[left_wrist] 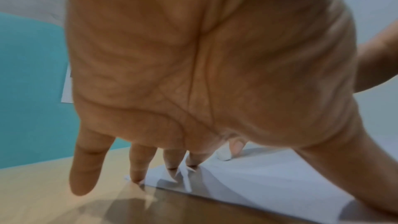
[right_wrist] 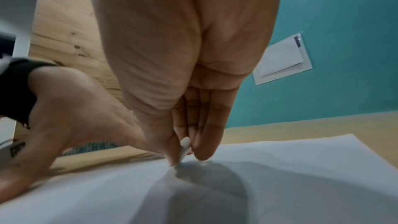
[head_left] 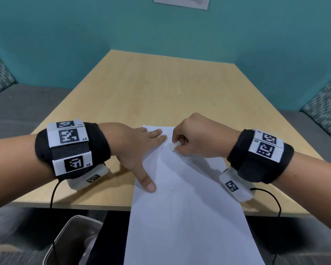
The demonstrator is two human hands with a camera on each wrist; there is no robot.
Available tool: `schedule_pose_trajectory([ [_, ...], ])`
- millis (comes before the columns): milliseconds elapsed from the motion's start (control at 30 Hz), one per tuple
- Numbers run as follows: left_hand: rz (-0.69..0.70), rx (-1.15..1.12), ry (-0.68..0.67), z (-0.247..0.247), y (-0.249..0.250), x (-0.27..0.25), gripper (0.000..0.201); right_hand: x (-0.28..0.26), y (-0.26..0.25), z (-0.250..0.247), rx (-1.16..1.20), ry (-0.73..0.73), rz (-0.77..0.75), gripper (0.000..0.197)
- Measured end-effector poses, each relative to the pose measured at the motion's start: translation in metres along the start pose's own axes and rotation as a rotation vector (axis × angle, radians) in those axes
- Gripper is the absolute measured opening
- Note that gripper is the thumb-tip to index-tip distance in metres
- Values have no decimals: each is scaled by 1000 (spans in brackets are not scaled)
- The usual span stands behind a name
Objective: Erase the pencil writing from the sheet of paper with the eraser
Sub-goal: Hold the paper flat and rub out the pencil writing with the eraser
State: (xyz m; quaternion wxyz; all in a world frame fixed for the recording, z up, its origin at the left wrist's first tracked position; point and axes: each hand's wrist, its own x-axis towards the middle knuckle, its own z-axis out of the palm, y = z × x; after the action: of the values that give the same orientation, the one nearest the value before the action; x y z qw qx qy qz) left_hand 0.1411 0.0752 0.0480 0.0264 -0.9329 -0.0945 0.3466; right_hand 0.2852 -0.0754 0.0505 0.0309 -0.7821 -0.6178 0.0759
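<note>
A white sheet of paper point(head_left: 183, 203) lies on the wooden table, its near end hanging over the front edge; faint pencil lines point(head_left: 172, 197) run down its middle. My left hand point(head_left: 141, 150) lies flat with spread fingers on the sheet's far left part, thumb point(head_left: 148, 183) pressing the left edge. My right hand point(head_left: 191, 138) pinches a small white eraser point(head_left: 174, 146) between thumb and fingers, its tip down on the paper near the far end. In the right wrist view the eraser point(right_wrist: 184, 148) touches the sheet point(right_wrist: 280, 185). The left wrist view shows the eraser point(left_wrist: 223, 154) beyond my fingertips point(left_wrist: 191, 161).
The light wooden table point(head_left: 151, 96) stretches bare beyond the paper to a teal wall. Grey seats with patterned cushions point(head_left: 323, 104) flank it on both sides. A clear plastic container point(head_left: 73, 243) sits below the table's front edge at the lower left.
</note>
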Motion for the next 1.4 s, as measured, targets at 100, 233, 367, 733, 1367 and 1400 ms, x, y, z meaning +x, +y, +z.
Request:
schedule_pose_trajectory([
  [100,0,18,6,1,-2,1,152,1,-3,2,-10,-7,-1,20],
  [233,-15,-27,-19,3,-4,5,154,-9,-9,1,12,-49,-86,14],
  [367,-7,-30,-16,4,-5,5,154,-2,-3,1,32,14,-9,13],
  [733,-25,-7,-6,2,-3,3,153,9,-5,-8,-21,-27,-11,3],
  [1367,42,-130,236,5,-2,-8,117,-51,8,-16,30,-236,129,12],
  [1400,70,-125,199,3,-3,-6,125,-51,10,-18,32,-244,129,12],
])
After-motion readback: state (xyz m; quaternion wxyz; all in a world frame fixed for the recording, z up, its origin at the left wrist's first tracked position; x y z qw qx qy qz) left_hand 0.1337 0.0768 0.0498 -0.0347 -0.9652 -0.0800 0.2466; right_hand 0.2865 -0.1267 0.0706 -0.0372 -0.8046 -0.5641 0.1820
